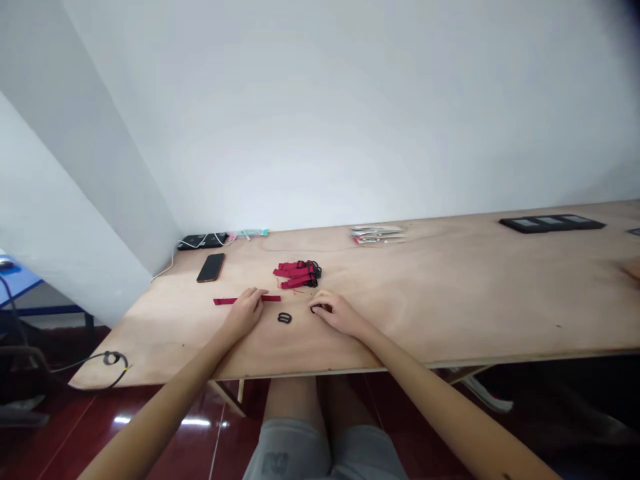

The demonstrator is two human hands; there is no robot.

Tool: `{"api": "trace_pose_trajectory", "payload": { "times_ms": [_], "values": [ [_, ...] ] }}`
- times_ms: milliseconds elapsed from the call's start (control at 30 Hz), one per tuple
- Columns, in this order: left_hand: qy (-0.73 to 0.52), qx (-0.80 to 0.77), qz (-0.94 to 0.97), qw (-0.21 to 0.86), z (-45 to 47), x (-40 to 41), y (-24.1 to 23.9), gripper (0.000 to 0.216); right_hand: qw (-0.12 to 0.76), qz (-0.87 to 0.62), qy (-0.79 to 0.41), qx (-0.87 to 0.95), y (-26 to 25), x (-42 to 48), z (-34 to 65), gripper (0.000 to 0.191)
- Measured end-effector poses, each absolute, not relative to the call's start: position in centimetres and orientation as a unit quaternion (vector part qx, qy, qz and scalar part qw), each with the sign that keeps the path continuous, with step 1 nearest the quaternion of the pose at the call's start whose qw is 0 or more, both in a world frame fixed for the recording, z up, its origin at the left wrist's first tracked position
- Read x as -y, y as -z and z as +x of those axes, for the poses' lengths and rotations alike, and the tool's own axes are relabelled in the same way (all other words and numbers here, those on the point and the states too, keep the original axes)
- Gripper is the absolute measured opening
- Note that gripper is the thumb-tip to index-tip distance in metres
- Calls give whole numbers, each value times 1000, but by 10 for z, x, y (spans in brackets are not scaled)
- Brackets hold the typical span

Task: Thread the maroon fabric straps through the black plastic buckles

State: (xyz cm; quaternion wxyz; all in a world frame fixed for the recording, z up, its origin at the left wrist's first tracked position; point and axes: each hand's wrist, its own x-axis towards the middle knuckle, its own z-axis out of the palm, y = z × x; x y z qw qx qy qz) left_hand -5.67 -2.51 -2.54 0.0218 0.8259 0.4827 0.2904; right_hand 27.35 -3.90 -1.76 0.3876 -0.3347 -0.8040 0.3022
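My left hand [243, 313] rests over a flat red fabric strap [226, 301], which sticks out on both sides of the fingers. My right hand [337, 315] has its fingertips on a small black plastic buckle [316, 309], partly hidden by the fingers. Between my hands, a second black buckle [285, 318] lies loose on the plywood table [425, 313]. Beyond them is a heap of red straps with black buckles [297, 273].
A black smartphone [211, 267] lies at the far left, near a black power strip [203, 241] with white cables. Along the back are silver packets [377, 235] and a black tray [553, 223]. Another person's hand [633, 269] enters at the right edge.
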Motion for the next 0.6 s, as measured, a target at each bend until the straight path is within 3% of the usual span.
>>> {"api": "trace_pose_trajectory", "payload": {
  "times_ms": [200,433,600],
  "values": [
    [-304,-440,841,80,-21,23,15,20,425,-352,-287,783,21,33,272,25],
    [-311,-412,853,73,-5,22,12,40,445,-351,-318,760,24,15,258,25],
    [-314,-412,852,73,-3,24,10,33,455,-323,-362,746,26,5,243,25]
  ]
}}
